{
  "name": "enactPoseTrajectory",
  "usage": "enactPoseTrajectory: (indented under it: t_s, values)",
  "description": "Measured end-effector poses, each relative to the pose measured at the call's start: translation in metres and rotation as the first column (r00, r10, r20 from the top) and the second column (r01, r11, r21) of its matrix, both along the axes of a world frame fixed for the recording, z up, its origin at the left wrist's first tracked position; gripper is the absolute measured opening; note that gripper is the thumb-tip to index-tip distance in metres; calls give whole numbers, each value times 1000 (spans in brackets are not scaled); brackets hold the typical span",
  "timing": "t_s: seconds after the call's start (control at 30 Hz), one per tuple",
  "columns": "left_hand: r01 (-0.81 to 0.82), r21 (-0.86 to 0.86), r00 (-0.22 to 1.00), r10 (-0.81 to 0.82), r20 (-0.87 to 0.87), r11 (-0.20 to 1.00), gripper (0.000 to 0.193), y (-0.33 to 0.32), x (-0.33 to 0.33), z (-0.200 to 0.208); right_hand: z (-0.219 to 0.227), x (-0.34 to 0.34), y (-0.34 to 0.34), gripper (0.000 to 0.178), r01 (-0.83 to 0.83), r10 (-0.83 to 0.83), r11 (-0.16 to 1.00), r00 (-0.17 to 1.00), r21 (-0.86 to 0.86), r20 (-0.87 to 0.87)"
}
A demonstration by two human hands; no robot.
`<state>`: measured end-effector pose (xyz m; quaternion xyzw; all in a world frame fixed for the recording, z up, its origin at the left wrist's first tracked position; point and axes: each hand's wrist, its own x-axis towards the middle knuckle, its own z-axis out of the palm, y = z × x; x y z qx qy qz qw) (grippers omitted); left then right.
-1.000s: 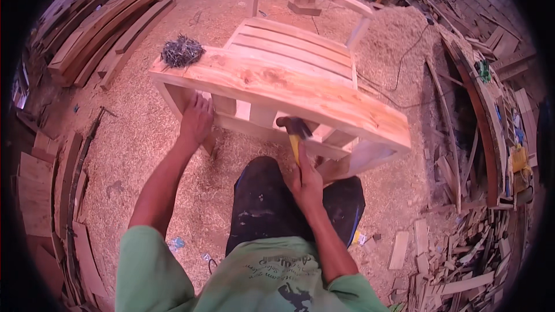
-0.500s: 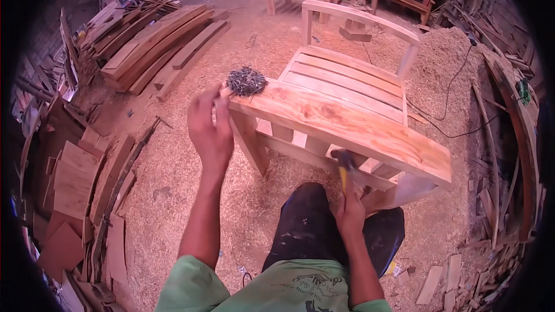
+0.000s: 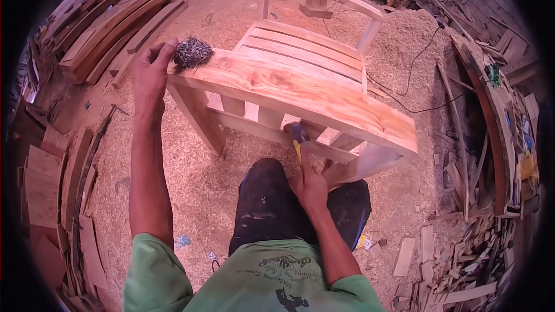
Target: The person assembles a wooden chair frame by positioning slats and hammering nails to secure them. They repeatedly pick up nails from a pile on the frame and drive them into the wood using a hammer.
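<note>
1. Nails (image 3: 193,52) lie heaped on the pale wooden surface (image 3: 300,89), the chair's (image 3: 306,49) broad armrest.
2. Left hand (image 3: 151,78): fingers curled beside the heap; whether gripping anything, I cannot tell.
3. Right hand (image 3: 312,189): fingers clenched round the hammer (image 3: 298,134).
4. Shavings (image 3: 404,34) strew the floor (image 3: 127,196); beams (image 3: 115,26) lie stacked left, offcuts (image 3: 485,260) right.

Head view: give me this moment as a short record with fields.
left hand: beside the nail pile; grip unclear
right hand: gripping a yellow-handled hammer
nail pile: on the left end of the broad wooden top rail
beyond rail: slatted wooden seat
ground: strewn wood shavings
upper left: stacked timber
</note>
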<state>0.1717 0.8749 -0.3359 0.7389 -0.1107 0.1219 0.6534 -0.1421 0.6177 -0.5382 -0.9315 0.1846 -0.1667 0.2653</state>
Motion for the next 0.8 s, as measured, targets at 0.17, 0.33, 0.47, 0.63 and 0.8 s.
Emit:
enactPoseTrajectory:
  t_s: [0.17,0.33,0.47,0.63,0.8]
  values:
    - [47,46,997,-50,67,998,23,12,3,-11,-11,-6,9,59,-29,19,999,918,20,396]
    - [29,49,996,-33,83,998,16,17,10,-13,-18,4,4,56,26,-33,997,994,72,102]
    - [-203,206,933,125,337,957,22,4,-10,-2,-20,0,10,56,25,-40,999,932,45,361]
    - [-270,205,883,158,442,941,20,0,-4,3,-11,12,4,56,-2,-9,998,985,64,173]
    - [-252,175,885,154,439,952,19,-16,5,14,-21,-2,5,55,37,-32,999,891,-2,453]
